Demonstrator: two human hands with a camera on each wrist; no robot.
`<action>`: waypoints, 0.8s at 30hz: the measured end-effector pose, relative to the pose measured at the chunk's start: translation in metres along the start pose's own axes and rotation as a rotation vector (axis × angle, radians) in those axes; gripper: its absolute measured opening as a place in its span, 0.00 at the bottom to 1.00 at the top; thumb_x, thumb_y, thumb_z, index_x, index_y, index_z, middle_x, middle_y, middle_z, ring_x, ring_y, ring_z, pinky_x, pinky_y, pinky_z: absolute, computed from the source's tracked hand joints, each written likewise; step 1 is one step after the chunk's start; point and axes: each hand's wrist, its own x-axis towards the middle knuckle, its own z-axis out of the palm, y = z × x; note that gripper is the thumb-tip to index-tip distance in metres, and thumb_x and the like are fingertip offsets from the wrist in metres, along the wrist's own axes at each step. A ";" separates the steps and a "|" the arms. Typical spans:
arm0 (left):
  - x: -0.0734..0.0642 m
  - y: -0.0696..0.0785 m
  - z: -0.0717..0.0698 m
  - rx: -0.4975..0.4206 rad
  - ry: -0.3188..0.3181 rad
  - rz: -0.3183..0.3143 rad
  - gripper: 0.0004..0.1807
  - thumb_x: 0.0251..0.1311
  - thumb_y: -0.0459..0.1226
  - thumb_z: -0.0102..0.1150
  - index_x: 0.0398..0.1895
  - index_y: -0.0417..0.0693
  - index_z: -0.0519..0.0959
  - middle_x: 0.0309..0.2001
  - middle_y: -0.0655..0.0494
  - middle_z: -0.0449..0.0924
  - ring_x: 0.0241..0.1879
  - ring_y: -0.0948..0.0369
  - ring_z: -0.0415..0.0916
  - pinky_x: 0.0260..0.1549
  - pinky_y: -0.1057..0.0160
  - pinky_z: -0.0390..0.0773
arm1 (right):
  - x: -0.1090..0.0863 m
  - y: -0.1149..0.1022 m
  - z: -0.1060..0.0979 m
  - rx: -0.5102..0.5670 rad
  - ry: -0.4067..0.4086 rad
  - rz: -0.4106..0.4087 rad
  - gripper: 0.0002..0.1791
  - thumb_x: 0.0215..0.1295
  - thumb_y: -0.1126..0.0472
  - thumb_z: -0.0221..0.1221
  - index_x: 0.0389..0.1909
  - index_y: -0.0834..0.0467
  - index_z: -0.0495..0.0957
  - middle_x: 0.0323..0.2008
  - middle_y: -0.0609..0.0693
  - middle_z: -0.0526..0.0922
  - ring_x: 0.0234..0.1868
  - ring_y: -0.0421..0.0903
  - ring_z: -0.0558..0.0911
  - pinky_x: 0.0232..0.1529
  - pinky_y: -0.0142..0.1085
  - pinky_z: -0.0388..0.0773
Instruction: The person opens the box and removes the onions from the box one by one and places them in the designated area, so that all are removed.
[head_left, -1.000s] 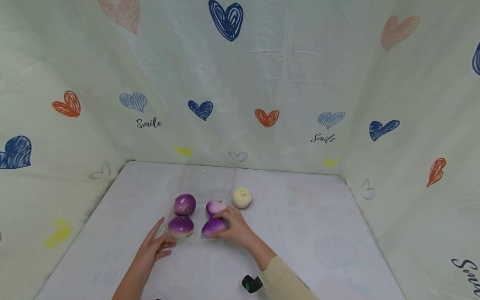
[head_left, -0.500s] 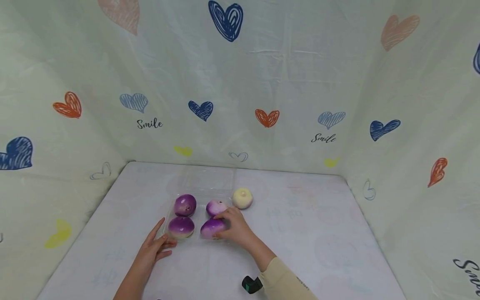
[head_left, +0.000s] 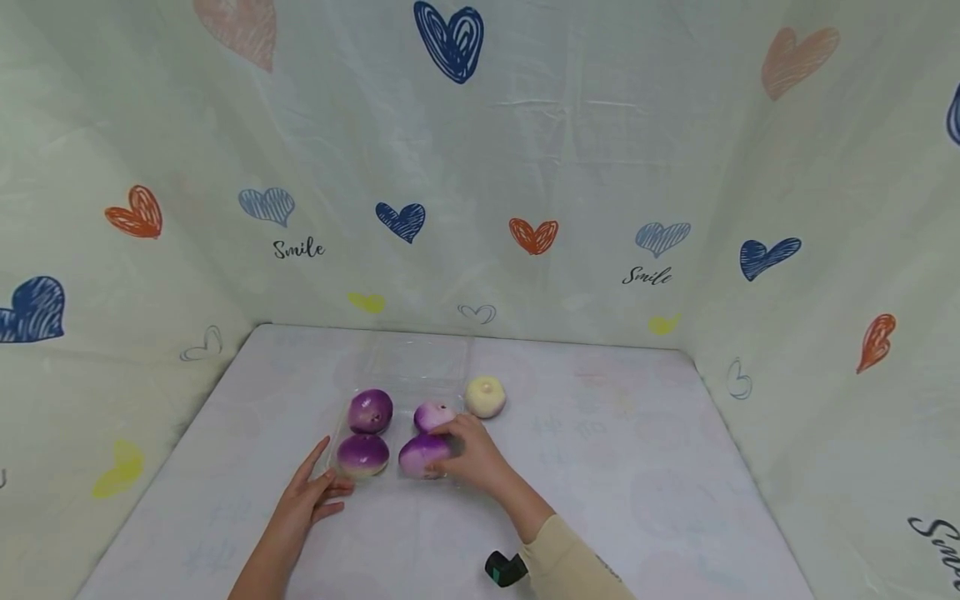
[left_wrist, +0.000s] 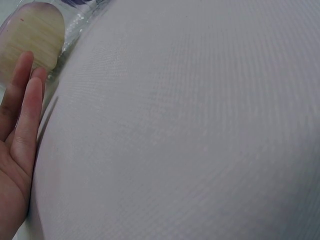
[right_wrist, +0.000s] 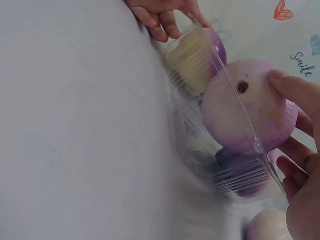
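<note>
My right hand grips a purple-and-white turnip at the near right of a clear plastic clamshell box. In the right wrist view, the thumb presses the turnip near its dark brown spot, and other fingers lie behind the box wall. My left hand rests along the near left edge of the box, fingers extended. Two turnips sit in the left part, a nearer turnip and a farther turnip. Behind the gripped one is a paler turnip, partly hidden by my right hand.
The clear lid lies folded back towards the rear wall. One cream turnip stands outside the box, at its right. A small black object shows by the right sleeve. White cloth covers the table, with heart-printed curtains around it.
The gripped turnip has turned in my right hand and shifted slightly left, showing more of its pale side. My left hand stays at the box edge.
</note>
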 end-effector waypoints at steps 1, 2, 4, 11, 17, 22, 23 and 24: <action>0.000 0.000 0.000 -0.002 -0.001 -0.002 0.34 0.75 0.43 0.45 0.79 0.62 0.45 0.39 0.51 0.84 0.41 0.61 0.81 0.40 0.62 0.79 | 0.000 -0.001 -0.002 0.033 0.002 0.021 0.25 0.47 0.57 0.75 0.49 0.58 0.82 0.46 0.50 0.81 0.52 0.48 0.74 0.57 0.42 0.69; 0.000 0.000 0.000 -0.003 -0.002 -0.003 0.34 0.75 0.43 0.45 0.79 0.62 0.45 0.39 0.51 0.84 0.41 0.61 0.81 0.40 0.62 0.79 | -0.001 -0.003 -0.003 0.060 0.003 0.048 0.25 0.49 0.57 0.75 0.49 0.58 0.82 0.47 0.49 0.81 0.53 0.47 0.74 0.57 0.42 0.69; 0.001 0.000 0.000 -0.005 -0.002 -0.005 0.34 0.75 0.43 0.45 0.79 0.62 0.45 0.39 0.51 0.84 0.41 0.61 0.81 0.40 0.62 0.79 | -0.001 -0.005 -0.007 0.125 0.013 0.080 0.25 0.51 0.57 0.74 0.50 0.58 0.82 0.48 0.49 0.81 0.53 0.48 0.75 0.57 0.45 0.70; 0.000 0.000 0.000 0.004 -0.003 -0.005 0.34 0.75 0.43 0.45 0.79 0.63 0.44 0.39 0.51 0.84 0.41 0.61 0.81 0.41 0.62 0.79 | -0.003 -0.006 -0.021 0.274 0.091 0.090 0.23 0.52 0.61 0.73 0.51 0.58 0.81 0.47 0.48 0.79 0.52 0.48 0.75 0.57 0.51 0.70; 0.000 0.000 0.000 -0.002 -0.001 -0.009 0.35 0.75 0.43 0.46 0.79 0.61 0.44 0.38 0.52 0.84 0.41 0.61 0.81 0.40 0.62 0.79 | -0.005 -0.007 -0.037 0.253 0.165 0.097 0.24 0.52 0.66 0.72 0.52 0.61 0.80 0.48 0.53 0.79 0.53 0.54 0.75 0.57 0.50 0.69; 0.001 0.000 0.000 0.001 0.000 -0.014 0.35 0.75 0.43 0.46 0.79 0.61 0.44 0.39 0.53 0.84 0.41 0.61 0.81 0.41 0.62 0.79 | -0.013 -0.024 -0.058 0.264 0.222 0.111 0.23 0.51 0.69 0.72 0.50 0.67 0.80 0.46 0.57 0.79 0.50 0.55 0.76 0.55 0.47 0.72; 0.001 0.000 0.000 -0.003 0.000 -0.016 0.35 0.75 0.43 0.46 0.79 0.61 0.44 0.39 0.53 0.84 0.41 0.61 0.81 0.41 0.62 0.79 | -0.014 -0.027 -0.061 0.273 0.233 0.118 0.23 0.52 0.69 0.72 0.50 0.67 0.79 0.46 0.57 0.79 0.50 0.55 0.77 0.56 0.47 0.72; 0.001 -0.001 0.000 -0.008 0.000 -0.018 0.35 0.74 0.43 0.46 0.79 0.61 0.44 0.39 0.54 0.84 0.41 0.61 0.81 0.41 0.62 0.79 | -0.015 -0.024 -0.062 0.277 0.245 0.129 0.23 0.52 0.68 0.72 0.50 0.67 0.80 0.45 0.57 0.79 0.50 0.54 0.77 0.56 0.50 0.71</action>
